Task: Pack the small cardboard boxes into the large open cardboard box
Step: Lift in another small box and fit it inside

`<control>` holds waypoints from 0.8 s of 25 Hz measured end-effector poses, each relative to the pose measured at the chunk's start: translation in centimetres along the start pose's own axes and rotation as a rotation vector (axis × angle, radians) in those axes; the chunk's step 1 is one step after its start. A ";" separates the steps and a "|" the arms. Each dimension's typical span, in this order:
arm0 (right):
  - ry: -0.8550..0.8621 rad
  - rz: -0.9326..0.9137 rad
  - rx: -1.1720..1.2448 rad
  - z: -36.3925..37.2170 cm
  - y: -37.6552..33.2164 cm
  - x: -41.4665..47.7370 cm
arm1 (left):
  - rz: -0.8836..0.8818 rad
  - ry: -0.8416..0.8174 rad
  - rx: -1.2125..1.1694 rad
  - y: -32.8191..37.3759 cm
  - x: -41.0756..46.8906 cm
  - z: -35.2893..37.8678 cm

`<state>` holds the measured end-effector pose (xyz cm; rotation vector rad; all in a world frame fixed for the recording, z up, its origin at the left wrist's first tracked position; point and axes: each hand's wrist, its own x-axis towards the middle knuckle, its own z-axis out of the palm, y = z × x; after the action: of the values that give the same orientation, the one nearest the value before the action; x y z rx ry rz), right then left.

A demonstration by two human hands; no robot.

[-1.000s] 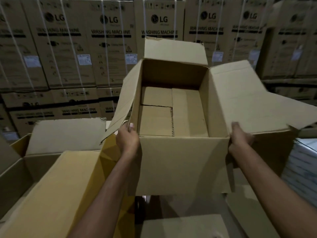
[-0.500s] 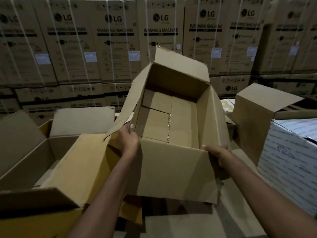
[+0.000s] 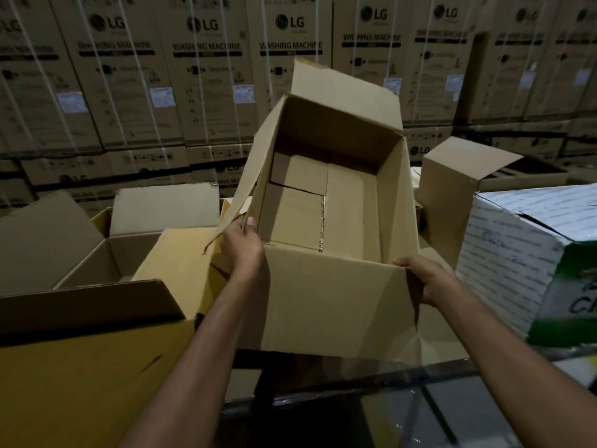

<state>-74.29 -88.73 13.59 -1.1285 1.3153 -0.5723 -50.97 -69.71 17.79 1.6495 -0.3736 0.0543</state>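
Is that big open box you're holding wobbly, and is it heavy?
Probably light: the left hand and right hand hold the large open box tilted by just its near corners. Its walls look straight, so likely fairly stiff. The side flap bends loosely, so it would likely flop about.

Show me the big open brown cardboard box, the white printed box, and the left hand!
big open brown cardboard box [image 3: 329, 302]: head view, its front wall.
white printed box [image 3: 507, 253]: head view, its side wall.
left hand [image 3: 242, 250]: head view, back of the hand.
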 end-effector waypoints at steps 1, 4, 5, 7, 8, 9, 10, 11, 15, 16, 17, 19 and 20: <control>-0.058 0.008 -0.008 -0.1 -0.4 -1.4 | -0.003 -0.005 -0.017 0.5 0.3 -0.8; -0.154 -0.039 0.043 0.6 -2.0 -4.4 | 0.021 -0.037 -0.070 2.1 1.6 -3.9; -0.155 -0.085 0.049 1.0 -2.7 -5.5 | 0.030 -0.055 -0.097 2.8 2.2 -5.0; -0.154 -0.188 0.067 2.7 -4.6 -8.3 | 0.053 -0.069 -0.137 4.1 4.1 -7.8; -0.163 -0.223 0.062 3.5 -5.7 -9.7 | 0.062 -0.076 -0.148 4.9 5.4 -9.1; -0.177 -0.248 0.049 4.5 -6.7 -11.3 | 0.070 -0.086 -0.157 5.7 6.8 -10.6; -0.195 -0.270 0.048 5.6 -7.8 -13.0 | 0.080 -0.099 -0.168 6.4 8.3 -12.0; -0.211 -0.284 0.047 7.0 -8.7 -14.9 | 0.095 -0.109 -0.170 7.0 9.9 -13.7; -0.220 -0.336 0.017 13.1 -11.1 -21.2 | 0.142 -0.173 -0.091 8.4 16.0 -20.2; -0.228 -0.350 0.021 14.9 -11.6 -22.3 | 0.148 -0.185 -0.064 8.5 17.5 -22.1; -0.236 -0.362 0.024 16.6 -12.1 -23.0 | 0.156 -0.180 -0.030 8.5 19.0 -23.9; -0.259 -0.365 0.013 20.1 -13.1 -23.9 | 0.168 -0.130 0.031 8.0 22.1 -27.3; -0.282 -0.357 0.007 21.9 -13.5 -24.1 | 0.154 -0.111 0.053 7.7 23.3 -28.8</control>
<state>-55.78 -66.46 33.67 -1.3947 0.8749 -0.6483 -25.75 -47.05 34.56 1.6777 -0.5879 0.0890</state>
